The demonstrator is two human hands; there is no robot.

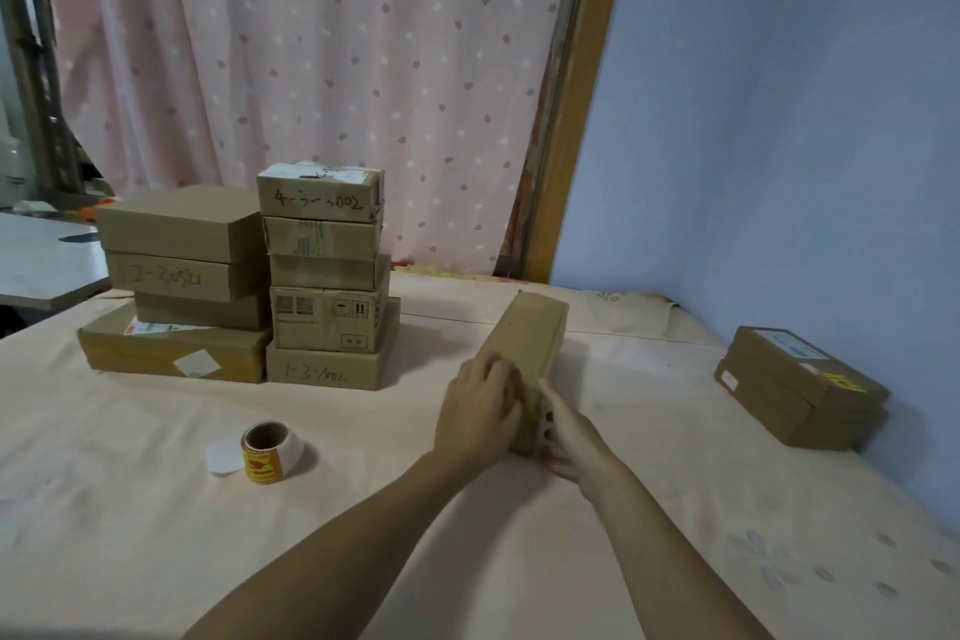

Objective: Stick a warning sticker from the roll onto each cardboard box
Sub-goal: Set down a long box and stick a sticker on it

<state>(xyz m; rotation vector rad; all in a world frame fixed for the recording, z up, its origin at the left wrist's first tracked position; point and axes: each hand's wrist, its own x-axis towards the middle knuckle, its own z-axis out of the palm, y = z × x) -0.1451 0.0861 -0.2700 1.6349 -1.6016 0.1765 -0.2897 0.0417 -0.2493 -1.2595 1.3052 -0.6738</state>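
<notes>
A long plain cardboard box stands on its narrow side in the middle of the cloth-covered table. My left hand grips its near end from the left, fingers curled over the top edge. My right hand holds the same end from the right, thumb against the side. The sticker roll, orange and yellow with a white backing strip trailing, lies on the cloth to the left of my hands, apart from both.
Two stacks of cardboard boxes stand at the back left, some with handwritten numbers. A small pile of stickered boxes sits at the right near the blue wall. A pink curtain hangs behind. A white side table lies at far left.
</notes>
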